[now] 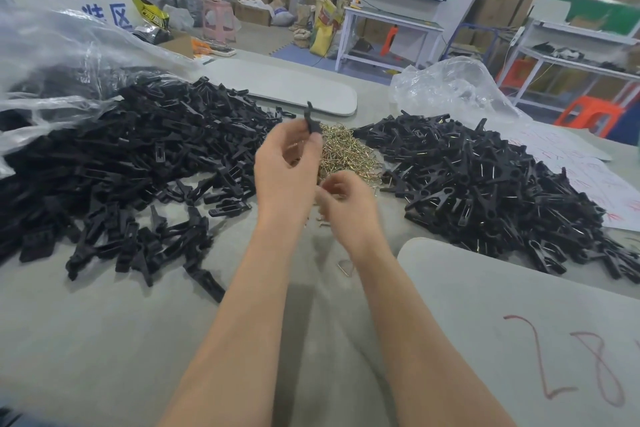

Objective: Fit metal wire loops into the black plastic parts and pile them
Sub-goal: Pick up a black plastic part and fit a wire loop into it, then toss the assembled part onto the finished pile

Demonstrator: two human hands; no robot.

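1 black plastic part (pixel 313 121) stood upright above the worktop (pixel 104 340), pinched at its lower end in the grip of the left hand (pixel 287 163), just in front of the heap of brass-coloured wire loops (pixel 346 152). The right hand (pixel 343 198) hung lower and nearer, fingers curled but smeared by motion, so whether its grip closed on a loop could not be told. The part was held only by its end, so it would probably twist when a loop was pressed in. A springy loop could also flick out of the fingertips and land among the strays, such as the lone loop (pixel 346 267) lying between the forearms. The loops looked tangled, so lifting 1 might drag others along. The pile of bare parts (pixel 138 156) lay to the left and the pile of fitted parts (pixel 485 184) to the right. Both reached close to the wire heap, so a careless toss could mix finished with unfinished. A clear plastic bag (pixel 52 55) draped the far side of the left pile, and another bag (pixel 450 87) sat behind the right one. A grey board (pixel 519 322) marked in red lay near the right forearm, touching the fitted pile's near edge.
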